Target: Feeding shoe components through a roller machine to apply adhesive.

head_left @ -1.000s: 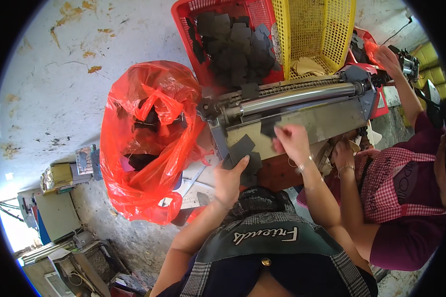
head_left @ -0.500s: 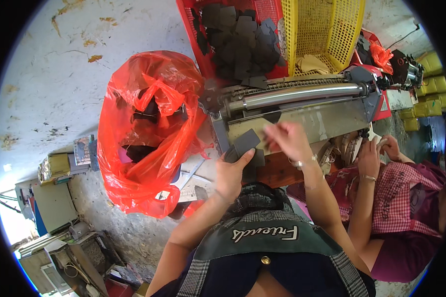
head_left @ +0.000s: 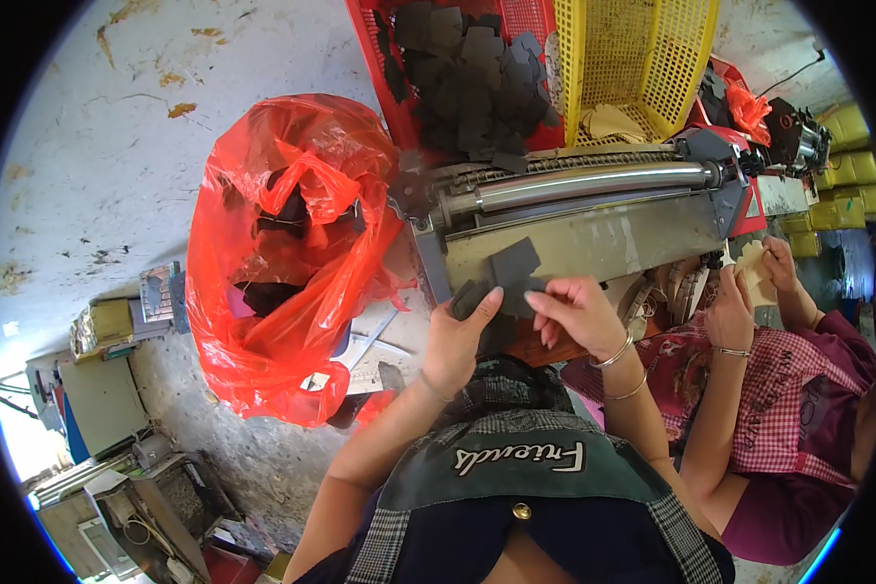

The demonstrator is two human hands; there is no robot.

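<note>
My left hand [head_left: 455, 343] is closed round a small stack of dark grey flat pieces [head_left: 469, 298], its thumb pressed on top. From between my hands a squarish dark grey piece [head_left: 514, 260] sticks up in front of the machine's metal feed plate [head_left: 594, 243]. My right hand [head_left: 582, 316], with bangles at the wrist, is curled beside it; thumb and fingers meet at the edge of the dark grey pieces, though the exact grip is partly hidden. Beyond the plate lies the shiny steel roller [head_left: 594, 187] of the machine.
A red plastic bag [head_left: 292, 263] stands left of the machine. Behind it are a red basket [head_left: 372, 58] of dark pieces and a yellow basket [head_left: 642, 58] with beige pieces. On the right, a co-worker's hands [head_left: 735, 302] hold a beige piece [head_left: 755, 273].
My right hand has come back from near the roller to the stack in my left hand. The dark piece seen by the roller is gone from view. The co-worker has raised a beige piece.
</note>
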